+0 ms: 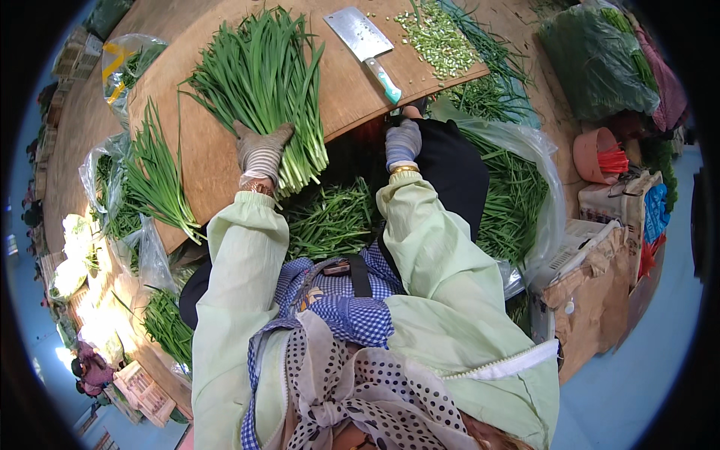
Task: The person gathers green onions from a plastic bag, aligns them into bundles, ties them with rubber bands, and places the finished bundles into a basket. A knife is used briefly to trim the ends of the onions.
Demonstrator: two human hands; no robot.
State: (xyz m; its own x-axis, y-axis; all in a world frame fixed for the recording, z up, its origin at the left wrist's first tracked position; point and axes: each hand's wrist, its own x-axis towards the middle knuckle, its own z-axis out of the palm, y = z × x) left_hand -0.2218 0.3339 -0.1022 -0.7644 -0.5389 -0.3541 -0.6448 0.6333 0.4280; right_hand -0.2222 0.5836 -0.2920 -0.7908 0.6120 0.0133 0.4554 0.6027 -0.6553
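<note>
On the wooden board [349,84] lies a large bundle of garlic chives [264,73], its pale ends over the near edge. My left hand [261,149], in a soiled knit glove, rests on the bundle near those ends; its fingers are partly hidden, and a firm grip cannot be told. Gloved too, my right hand [403,140] is beside my dark-clothed knee, under the board's near edge, its fingers mostly hidden. A cleaver [363,39] with a teal and white handle lies flat between the bundle and a heap of chopped pale stems [439,42]. A smaller bunch of chives [157,174] lies at the board's left end.
Loose cut greens [332,219] fill the space below the board before my lap. Plastic bags of greens stand at left and right [506,197]. A pink tub [593,152] with red ties and plastic crates [574,242] stand at right. Other people are far off at lower left.
</note>
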